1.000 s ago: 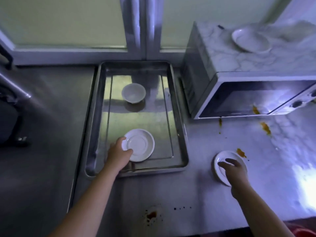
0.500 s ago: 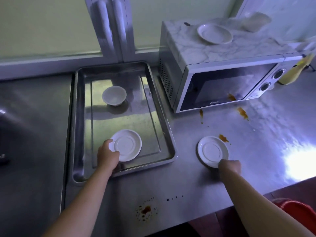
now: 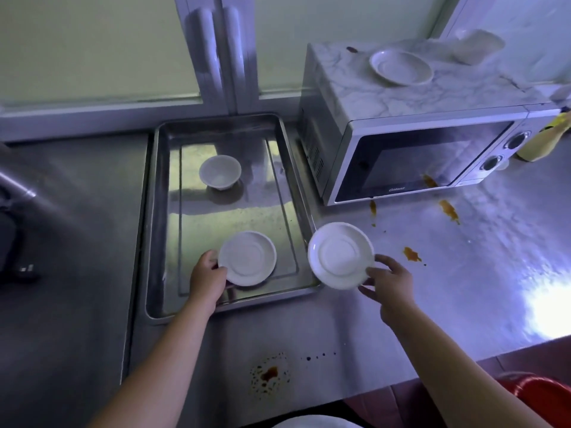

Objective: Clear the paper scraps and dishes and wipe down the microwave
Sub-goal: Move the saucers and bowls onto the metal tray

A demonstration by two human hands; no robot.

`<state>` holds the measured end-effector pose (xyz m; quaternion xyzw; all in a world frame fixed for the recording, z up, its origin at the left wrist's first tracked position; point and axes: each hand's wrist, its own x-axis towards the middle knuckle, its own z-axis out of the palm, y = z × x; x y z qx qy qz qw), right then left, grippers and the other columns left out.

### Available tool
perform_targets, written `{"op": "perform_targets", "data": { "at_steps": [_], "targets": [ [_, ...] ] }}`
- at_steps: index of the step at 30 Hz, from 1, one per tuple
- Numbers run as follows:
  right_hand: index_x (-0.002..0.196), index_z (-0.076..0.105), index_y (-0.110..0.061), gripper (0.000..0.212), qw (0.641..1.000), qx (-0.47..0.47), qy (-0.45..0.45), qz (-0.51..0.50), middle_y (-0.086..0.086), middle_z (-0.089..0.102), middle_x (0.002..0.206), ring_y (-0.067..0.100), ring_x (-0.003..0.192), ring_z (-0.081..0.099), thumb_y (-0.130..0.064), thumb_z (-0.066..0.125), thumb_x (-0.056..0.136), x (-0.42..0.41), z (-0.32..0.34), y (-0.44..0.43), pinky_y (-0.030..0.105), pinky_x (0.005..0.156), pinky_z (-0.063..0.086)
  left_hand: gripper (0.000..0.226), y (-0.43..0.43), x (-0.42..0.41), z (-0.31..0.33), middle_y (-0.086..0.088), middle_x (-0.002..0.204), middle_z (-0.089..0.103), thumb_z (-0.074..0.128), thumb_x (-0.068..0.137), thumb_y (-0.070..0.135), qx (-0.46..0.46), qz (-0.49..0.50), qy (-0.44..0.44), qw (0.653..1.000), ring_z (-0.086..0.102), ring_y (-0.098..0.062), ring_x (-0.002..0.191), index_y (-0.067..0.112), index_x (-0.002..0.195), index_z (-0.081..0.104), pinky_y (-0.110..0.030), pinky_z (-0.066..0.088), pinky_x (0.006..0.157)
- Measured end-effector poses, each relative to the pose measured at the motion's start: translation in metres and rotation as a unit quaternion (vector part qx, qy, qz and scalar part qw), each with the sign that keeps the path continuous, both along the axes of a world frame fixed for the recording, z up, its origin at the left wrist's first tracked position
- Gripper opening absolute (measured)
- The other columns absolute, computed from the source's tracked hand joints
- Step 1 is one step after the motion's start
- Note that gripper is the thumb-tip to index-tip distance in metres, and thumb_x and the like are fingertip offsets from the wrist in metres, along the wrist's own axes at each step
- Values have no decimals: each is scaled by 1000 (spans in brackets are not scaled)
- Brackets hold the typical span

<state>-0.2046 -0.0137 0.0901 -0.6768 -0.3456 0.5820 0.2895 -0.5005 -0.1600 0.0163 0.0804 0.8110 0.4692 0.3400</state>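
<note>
A steel counter [image 3: 463, 288] ran under a frosted window [image 3: 92, 47], marked by orange splashes [image 3: 411, 254] before the microwave [image 3: 417, 156] and a brown stain [image 3: 269, 373] near its front edge. In a metal tray [image 3: 154, 211] beside the microwave stood a small bowl [image 3: 220, 172] and a saucer [image 3: 247, 257], its near rim gripped by the left hand [image 3: 207, 279] with curled fingers. The right hand [image 3: 391, 281] pinched a second saucer [image 3: 340, 254], tilted, over the tray's right rim. A third saucer [image 3: 401, 67] sat atop the microwave, the pale lump [image 3: 477, 46] behind it too blurred to identify, and a yellow bottle [image 3: 543, 143] and a red container [image 3: 540, 393] were cut off.
</note>
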Motion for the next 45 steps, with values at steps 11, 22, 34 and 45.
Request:
{"op": "perform_targets", "data": {
  "at_steps": [11,22,34,45],
  "targets": [
    [109,73,-24,40,921,103,-131,353,6,73,102,28,82,69,-3,57,80,-163,-26,12,44,71,62,35,-36,-3,1,-4,121,63,56,94,3,40,48,-18,998,62,-16,94,29,118,60,-31,51,72],
    [153,31,-23,68,737,239,-279,567,10,32,153,30,135,41,-27,62,93,-194,-58,-1,43,103,48,57,-27,-19,-9,-2,120,62,65,87,17,11,23,-67,997,61,-24,109,13,142,50,-45,52,98],
    [152,-23,-37,131,530,240,-392,713,11,-20,165,43,151,-6,-72,72,69,-219,-69,-17,61,117,16,53,0,-19,-3,-8,138,58,61,94,25,51,74,-155,984,61,-26,119,12,144,46,-50,50,102],
    [155,-14,-38,137,507,174,-472,700,11,-13,165,49,148,3,-73,78,60,-209,-49,16,64,108,33,19,38,-28,-5,2,91,75,62,94,24,58,-2,-210,976,69,-15,87,21,112,66,-32,54,75]
  ]
}}
